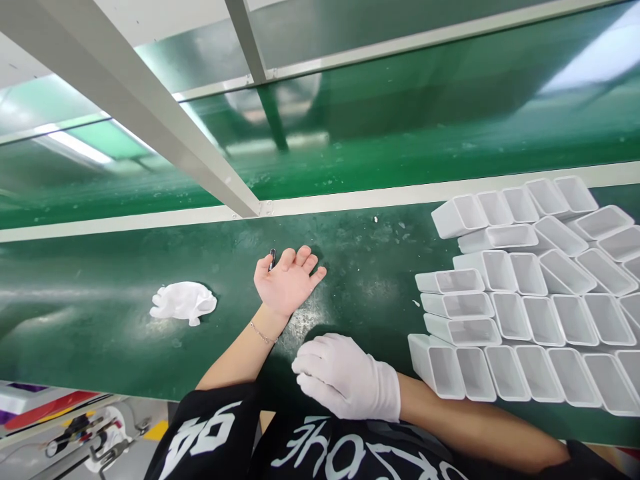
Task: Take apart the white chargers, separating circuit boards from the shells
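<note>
Head view: at the lower left, past the near edge of a long, smooth, dark green work table [100, 347], grey metal machine parts [107, 440] are glimpsed. On the table, a crumpled white fabric bundle [184, 301] is seen, well apart from both hands. Next, the bare left hand [283, 288] is held palm up (a thin chain bracelet [263, 335] is worn at its wrist), with its fingers spread and lightly curled and nothing held in the palm. Beside its thumb, a short black stick-like object [273, 259] is partly hidden; whether it is touched or merely lies behind cannot be made out. Nearer the body, the right hand [347, 379], clad in a white cloth glove, is turned back up, its fingers together and loosely bent; whether anything is held beneath cannot be told. At the right, deep, rectangular white plastic containers [543, 320] are arranged in uneven rows, open mouths showing, the nearest row just beside the right forearm.
</note>
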`<state>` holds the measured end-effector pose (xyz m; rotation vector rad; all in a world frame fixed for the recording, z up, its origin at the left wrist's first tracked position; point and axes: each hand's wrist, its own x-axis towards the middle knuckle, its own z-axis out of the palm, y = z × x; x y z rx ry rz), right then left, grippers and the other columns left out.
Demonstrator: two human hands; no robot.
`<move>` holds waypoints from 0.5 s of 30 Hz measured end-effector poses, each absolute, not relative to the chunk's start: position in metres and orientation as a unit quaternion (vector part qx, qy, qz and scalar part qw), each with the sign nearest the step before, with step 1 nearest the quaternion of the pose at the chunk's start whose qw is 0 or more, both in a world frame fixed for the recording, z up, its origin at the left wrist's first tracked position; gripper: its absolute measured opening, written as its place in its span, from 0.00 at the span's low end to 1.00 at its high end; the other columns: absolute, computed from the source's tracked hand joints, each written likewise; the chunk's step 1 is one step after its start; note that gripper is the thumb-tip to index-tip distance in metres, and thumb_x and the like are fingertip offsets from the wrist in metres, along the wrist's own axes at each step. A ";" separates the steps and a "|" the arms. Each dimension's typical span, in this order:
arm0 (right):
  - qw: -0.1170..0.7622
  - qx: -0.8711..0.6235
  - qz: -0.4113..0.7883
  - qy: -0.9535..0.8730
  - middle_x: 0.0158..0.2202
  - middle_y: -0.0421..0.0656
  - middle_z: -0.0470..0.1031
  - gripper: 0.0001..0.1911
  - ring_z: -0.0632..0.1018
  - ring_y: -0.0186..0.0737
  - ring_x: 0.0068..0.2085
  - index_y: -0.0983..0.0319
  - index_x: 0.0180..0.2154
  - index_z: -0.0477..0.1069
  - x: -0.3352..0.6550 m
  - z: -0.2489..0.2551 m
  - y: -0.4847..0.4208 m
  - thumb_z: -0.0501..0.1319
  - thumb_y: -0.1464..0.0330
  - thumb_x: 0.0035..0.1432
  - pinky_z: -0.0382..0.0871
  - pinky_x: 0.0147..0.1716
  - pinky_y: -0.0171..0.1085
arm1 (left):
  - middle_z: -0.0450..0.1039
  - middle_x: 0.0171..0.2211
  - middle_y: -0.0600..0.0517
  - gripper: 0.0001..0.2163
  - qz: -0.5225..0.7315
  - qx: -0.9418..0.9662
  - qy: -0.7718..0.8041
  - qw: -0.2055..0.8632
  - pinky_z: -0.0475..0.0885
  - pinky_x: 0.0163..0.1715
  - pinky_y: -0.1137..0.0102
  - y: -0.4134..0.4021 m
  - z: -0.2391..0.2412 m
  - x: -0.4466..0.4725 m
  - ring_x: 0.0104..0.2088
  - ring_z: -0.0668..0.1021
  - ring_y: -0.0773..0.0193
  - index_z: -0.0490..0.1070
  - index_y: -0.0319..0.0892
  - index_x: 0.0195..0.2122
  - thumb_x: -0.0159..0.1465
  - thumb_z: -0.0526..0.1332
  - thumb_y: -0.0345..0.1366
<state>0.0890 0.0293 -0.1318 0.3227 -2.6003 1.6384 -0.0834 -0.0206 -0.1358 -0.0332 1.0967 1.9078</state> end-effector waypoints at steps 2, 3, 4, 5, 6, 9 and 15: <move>0.057 0.035 0.611 -0.789 0.34 0.45 0.76 0.22 0.71 0.39 0.32 0.61 0.36 0.73 0.090 -0.129 0.029 0.49 0.56 0.73 0.62 0.34 0.40 | 0.80 0.42 0.49 0.18 0.795 -0.058 0.383 0.467 0.75 0.48 0.55 -0.019 -0.132 -0.082 0.40 0.78 0.57 0.65 0.46 0.23 0.65 0.52 0.51; 0.070 -0.004 0.644 -0.762 0.34 0.45 0.76 0.22 0.72 0.39 0.33 0.61 0.36 0.72 0.090 -0.128 0.029 0.49 0.55 0.73 0.64 0.35 0.40 | 0.80 0.40 0.50 0.17 0.804 -0.077 0.351 0.475 0.76 0.44 0.59 -0.018 -0.130 -0.082 0.38 0.78 0.59 0.69 0.46 0.25 0.64 0.53 0.50; 0.078 -0.040 0.667 -0.740 0.34 0.45 0.75 0.22 0.73 0.39 0.33 0.61 0.37 0.72 0.091 -0.128 0.030 0.49 0.54 0.73 0.66 0.36 0.39 | 0.80 0.38 0.50 0.16 0.809 -0.091 0.323 0.483 0.76 0.42 0.61 -0.017 -0.128 -0.081 0.36 0.78 0.60 0.71 0.47 0.26 0.64 0.54 0.50; 0.080 -0.072 0.682 -0.723 0.33 0.44 0.75 0.23 0.73 0.38 0.33 0.61 0.36 0.71 0.091 -0.127 0.031 0.48 0.54 0.74 0.68 0.36 0.39 | 0.80 0.38 0.51 0.16 0.812 -0.100 0.300 0.490 0.76 0.40 0.62 -0.017 -0.126 -0.080 0.35 0.78 0.61 0.73 0.47 0.28 0.64 0.54 0.51; 0.079 -0.100 0.692 -0.710 0.31 0.43 0.74 0.24 0.74 0.37 0.32 0.61 0.35 0.70 0.090 -0.128 0.032 0.46 0.54 0.75 0.70 0.36 0.38 | 0.80 0.37 0.51 0.17 0.813 -0.104 0.284 0.497 0.76 0.39 0.63 -0.017 -0.125 -0.078 0.36 0.78 0.61 0.75 0.48 0.29 0.64 0.54 0.51; 0.079 -0.190 0.728 -0.654 0.26 0.41 0.70 0.29 0.74 0.35 0.27 0.60 0.31 0.66 0.086 -0.130 0.033 0.42 0.50 0.76 0.72 0.30 0.35 | 0.80 0.40 0.51 0.17 0.805 -0.104 0.270 0.517 0.75 0.44 0.61 -0.019 -0.123 -0.070 0.43 0.80 0.57 0.77 0.50 0.34 0.63 0.55 0.55; 0.070 -0.295 0.751 -0.586 0.17 0.36 0.62 0.35 0.68 0.32 0.19 0.58 0.22 0.59 0.074 -0.132 0.027 0.50 0.37 0.66 0.67 0.20 0.34 | 0.80 0.47 0.45 0.20 0.777 -0.063 0.280 0.560 0.63 0.65 0.45 -0.018 -0.122 -0.049 0.66 0.69 0.41 0.78 0.48 0.40 0.59 0.58 0.57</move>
